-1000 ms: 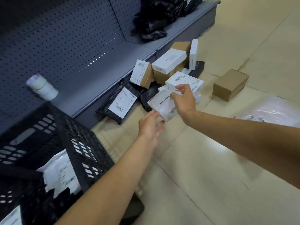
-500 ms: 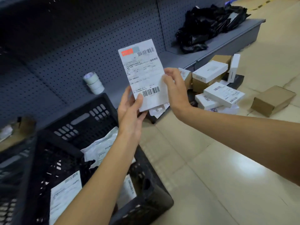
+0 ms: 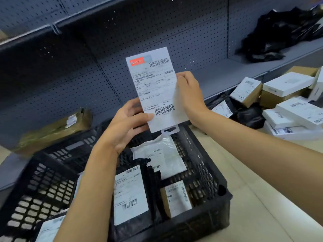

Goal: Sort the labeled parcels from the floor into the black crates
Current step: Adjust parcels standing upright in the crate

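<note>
A flat white labeled parcel (image 3: 155, 89) with a red logo and barcodes stands upright in front of me, held by both hands. My left hand (image 3: 127, 123) pinches its lower left edge, thumb on the label. My right hand (image 3: 189, 96) grips its right edge. Directly below sits a black crate (image 3: 209, 173) holding a white mailer (image 3: 162, 158), a black bag with a label (image 3: 131, 194) and a small brown box (image 3: 176, 198). A second black crate (image 3: 42, 182) adjoins it on the left. More parcels (image 3: 288, 105) lie piled on the floor at the right.
A grey pegboard shelf unit (image 3: 87, 70) rises behind the crates. A brown taped package (image 3: 52, 130) lies on its bottom shelf at the left, and black bags (image 3: 279, 35) are heaped on it at the far right. Beige tiled floor (image 3: 271, 198) lies to the right of the crates.
I lifted the white parcel from the floor pile, took it in both hands and brought it over the crate. My view has swung left and down onto the crates.
</note>
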Demonstrator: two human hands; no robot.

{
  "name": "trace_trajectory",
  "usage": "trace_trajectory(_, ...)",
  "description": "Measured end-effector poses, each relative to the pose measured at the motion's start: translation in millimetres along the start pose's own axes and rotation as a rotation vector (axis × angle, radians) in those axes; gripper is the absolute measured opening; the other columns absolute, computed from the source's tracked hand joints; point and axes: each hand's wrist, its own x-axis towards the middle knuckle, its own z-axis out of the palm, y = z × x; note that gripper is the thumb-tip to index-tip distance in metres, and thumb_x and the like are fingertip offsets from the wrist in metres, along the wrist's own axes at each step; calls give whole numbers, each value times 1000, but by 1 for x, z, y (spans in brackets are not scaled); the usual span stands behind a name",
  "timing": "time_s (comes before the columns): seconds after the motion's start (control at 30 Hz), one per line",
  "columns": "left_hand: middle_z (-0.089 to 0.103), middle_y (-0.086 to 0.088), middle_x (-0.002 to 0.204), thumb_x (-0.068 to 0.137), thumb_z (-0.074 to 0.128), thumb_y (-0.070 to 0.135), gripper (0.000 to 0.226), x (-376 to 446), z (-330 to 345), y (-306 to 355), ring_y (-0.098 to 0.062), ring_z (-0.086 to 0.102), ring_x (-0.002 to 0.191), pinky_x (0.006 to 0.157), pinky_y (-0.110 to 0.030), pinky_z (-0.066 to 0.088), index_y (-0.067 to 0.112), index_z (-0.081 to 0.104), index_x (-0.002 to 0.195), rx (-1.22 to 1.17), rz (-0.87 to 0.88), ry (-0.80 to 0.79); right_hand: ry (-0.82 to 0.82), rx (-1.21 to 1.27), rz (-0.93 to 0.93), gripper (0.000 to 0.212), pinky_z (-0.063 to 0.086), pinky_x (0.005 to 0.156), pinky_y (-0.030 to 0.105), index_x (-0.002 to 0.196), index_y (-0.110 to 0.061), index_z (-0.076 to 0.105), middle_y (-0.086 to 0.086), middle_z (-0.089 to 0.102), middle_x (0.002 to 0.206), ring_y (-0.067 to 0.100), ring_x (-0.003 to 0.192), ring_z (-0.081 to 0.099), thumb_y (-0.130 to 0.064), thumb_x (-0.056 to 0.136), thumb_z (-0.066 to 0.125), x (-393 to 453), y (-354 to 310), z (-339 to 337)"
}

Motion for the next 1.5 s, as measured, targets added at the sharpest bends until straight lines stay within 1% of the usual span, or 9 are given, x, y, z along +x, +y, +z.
trace_trajectory(0.37, 71, -6, 122, 75, 81, 12, 62, -13, -33, -15, -25, 70, 109, 82, -38, 60, 17, 56, 132, -59, -86, 15, -317, -156, -35, 16, 48, 73, 36, 104, -22, 56, -4, 63, 97, 14, 84, 57, -26, 96, 42, 5, 3, 12)
trace_trajectory(0.53, 74, 2, 114, 99, 51, 43, 37, -2, -25, -28, -20, 71, 105, 78, -39, 59, 20, 63, 126, -67, -188, 200, -458, -311, 51, 19, 49, 63, 31, 112, -19, 52, 8, 65, 107, 26, 89, 61, -22, 95, 42, 1, 21, 16)
trace_trajectory(0.67, 70, 4, 119, 103, 49, 38, 40, 4, -18, -52, -23, 69, 107, 73, -41, 61, 33, 43, 142, 80, -231, 231, -539, -457, 103, 34, 35, 62, 29, 126, -21, 43, 5, 57, 113, 18, 89, 50, -40, 103, 27, -7, 36, 21)
trace_trajectory(0.8, 71, 0, 118, 102, 52, 30, 67, 2, -18, -75, -27, 71, 102, 78, -48, 60, 55, 11, 149, 130, -336, 128, -664, -534, 154, 49, 44, 84, 35, 150, -28, 15, 9, 50, 136, 26, 111, 55, -40, 105, 29, -15, 62, 27)
trace_trajectory(0.9, 71, -3, 117, 102, 55, 22, 54, 1, -16, -91, -28, 72, 100, 81, -52, 60, 47, 28, 141, 147, -420, 91, -698, -585, 205, 51, 48, 91, 42, 151, -29, 10, 14, 52, 133, 30, 109, 57, -30, 105, 32, -24, 84, 28)
trace_trajectory(1.0, 67, -4, 116, 99, 58, 12, 46, 0, -16, -111, -26, 72, 100, 80, -48, 61, 31, 38, 136, 179, -502, 90, -716, -653, 233, 35, 47, 73, 40, 139, -22, 23, 15, 56, 109, 24, 82, 56, -26, 105, 31, -35, 103, 28)
trace_trajectory(1.13, 68, -10, 119, 91, 69, 7, 48, -5, -17, -141, -24, 69, 106, 91, -47, 57, 20, 49, 132, 279, -594, 46, -825, -749, 370, 35, 43, 67, 37, 137, -15, 22, 24, 56, 115, 31, 88, 55, -22, 105, 35, -52, 125, 28)
trace_trajectory(1.27, 64, -13, 115, 79, 81, 7, 47, -8, -5, -160, -24, 64, 101, 98, -44, 53, 12, 58, 120, 486, -566, 12, -903, -888, 435, 41, 43, 54, 33, 139, -13, 17, 23, 54, 103, 25, 64, 50, -21, 105, 38, -64, 140, 29)
trace_trajectory(1.5, 61, -9, 116, 75, 85, 23, 54, -3, 15, -173, -26, 60, 103, 86, -33, 48, 11, 59, 121, 957, -498, -116, -971, -1044, 501, 48, 56, 82, 42, 140, -12, 16, 26, 55, 120, 29, 80, 60, -4, 100, 41, -71, 170, 30)
